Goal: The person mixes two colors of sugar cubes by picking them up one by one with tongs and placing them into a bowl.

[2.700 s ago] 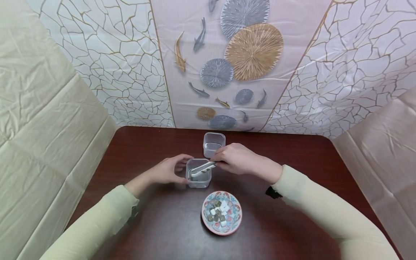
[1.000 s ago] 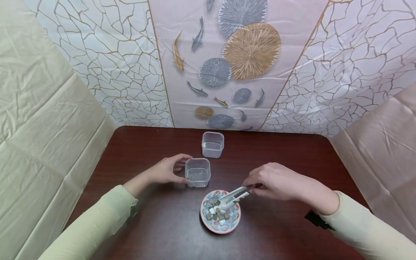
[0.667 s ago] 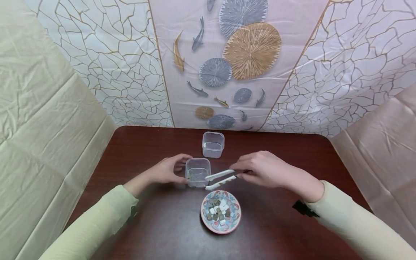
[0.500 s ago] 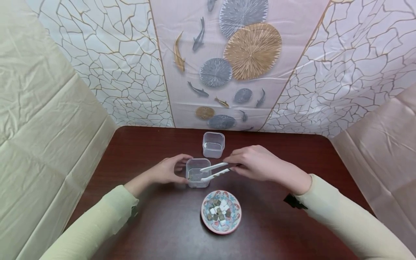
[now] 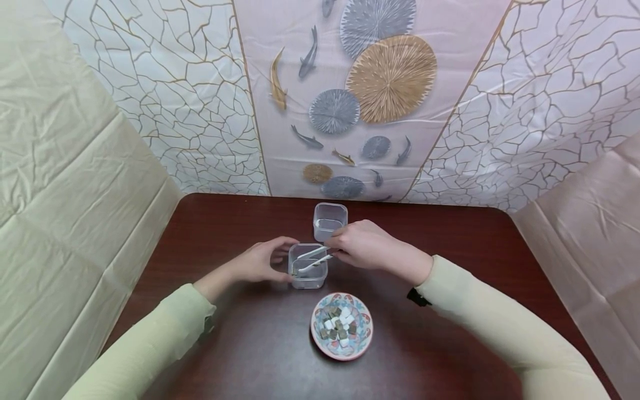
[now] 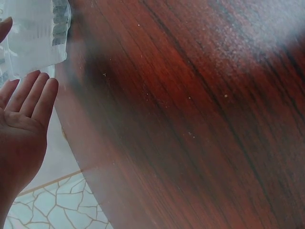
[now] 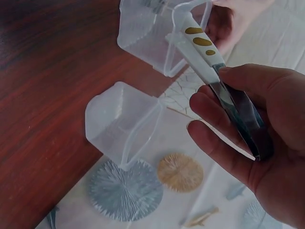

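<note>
In the head view my left hand (image 5: 260, 262) is at the left side of the nearer clear plastic container (image 5: 315, 282), thumb in front and fingers behind. The left wrist view shows its fingers straight at the container wall (image 6: 31, 38); greyish cubes (image 6: 59, 28) show through the plastic. My right hand (image 5: 365, 244) grips a pair of tongs (image 5: 315, 262) whose white arms stand apart, their tips inside that container. The right wrist view shows gold spots on the tongs (image 7: 202, 41). A patterned plate (image 5: 366, 336) holds several white and grey-brown cubes (image 5: 339, 325).
A second clear container (image 5: 330, 214) stands just behind the first, close to the right hand. The dark red-brown table (image 5: 240, 344) ends at a patterned cloth backdrop (image 5: 210, 111). Pale fabric walls (image 5: 75, 194) rise at both sides.
The right hand has carried the tongs from the plate up and left into the nearer container. A grey-brown cube now shows at the plate's right. The left hand stays at the container.
</note>
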Motion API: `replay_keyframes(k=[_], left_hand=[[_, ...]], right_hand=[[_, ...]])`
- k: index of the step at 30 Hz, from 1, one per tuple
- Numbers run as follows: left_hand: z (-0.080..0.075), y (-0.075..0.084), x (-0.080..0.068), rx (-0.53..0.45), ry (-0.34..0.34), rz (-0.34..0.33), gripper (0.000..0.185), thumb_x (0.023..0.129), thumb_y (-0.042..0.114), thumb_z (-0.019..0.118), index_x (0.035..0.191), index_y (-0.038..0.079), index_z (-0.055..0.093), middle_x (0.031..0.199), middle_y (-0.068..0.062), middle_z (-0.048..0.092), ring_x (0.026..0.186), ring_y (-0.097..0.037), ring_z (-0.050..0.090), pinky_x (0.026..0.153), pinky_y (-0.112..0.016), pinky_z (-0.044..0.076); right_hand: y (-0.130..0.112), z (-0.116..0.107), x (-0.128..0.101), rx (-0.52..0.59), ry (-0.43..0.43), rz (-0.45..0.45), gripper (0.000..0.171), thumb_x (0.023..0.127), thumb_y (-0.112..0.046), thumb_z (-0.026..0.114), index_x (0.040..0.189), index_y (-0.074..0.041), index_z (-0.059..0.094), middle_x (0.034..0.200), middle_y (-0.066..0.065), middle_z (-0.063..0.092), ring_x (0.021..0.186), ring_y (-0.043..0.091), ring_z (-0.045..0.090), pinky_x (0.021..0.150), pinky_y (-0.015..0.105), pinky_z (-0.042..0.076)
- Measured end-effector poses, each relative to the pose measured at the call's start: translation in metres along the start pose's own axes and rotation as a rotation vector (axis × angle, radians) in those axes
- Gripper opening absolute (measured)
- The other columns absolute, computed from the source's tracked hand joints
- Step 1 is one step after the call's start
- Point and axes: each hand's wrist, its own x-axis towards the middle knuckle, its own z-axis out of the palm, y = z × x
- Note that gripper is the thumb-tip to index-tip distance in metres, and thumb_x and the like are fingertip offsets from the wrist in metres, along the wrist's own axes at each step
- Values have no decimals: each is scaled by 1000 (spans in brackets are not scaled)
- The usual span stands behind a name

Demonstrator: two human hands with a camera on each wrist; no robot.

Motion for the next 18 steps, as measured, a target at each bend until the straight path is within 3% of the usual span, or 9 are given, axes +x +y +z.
replay_keyframes(k=[10, 18], left_hand=[[1, 1, 1, 3, -4, -11, 82, 81, 14, 95, 151, 2, 52, 144, -20, 64, 137, -34, 61, 113, -50, 53], [1, 1, -1, 9, 4, 0, 81, 82, 15, 94, 150, 2, 53, 142, -18, 66, 135, -34, 62, 112, -50, 54]], right_hand=[[-5, 15, 17, -80, -50, -13, 6, 93, -13, 77, 97, -18, 79, 89, -4, 74, 75, 20, 72, 55, 39, 58], [-7, 20, 24, -95, -40, -13, 6, 91, -14, 79, 91, -20, 77, 82, -4, 70, 73, 22, 71, 55, 42, 57]])
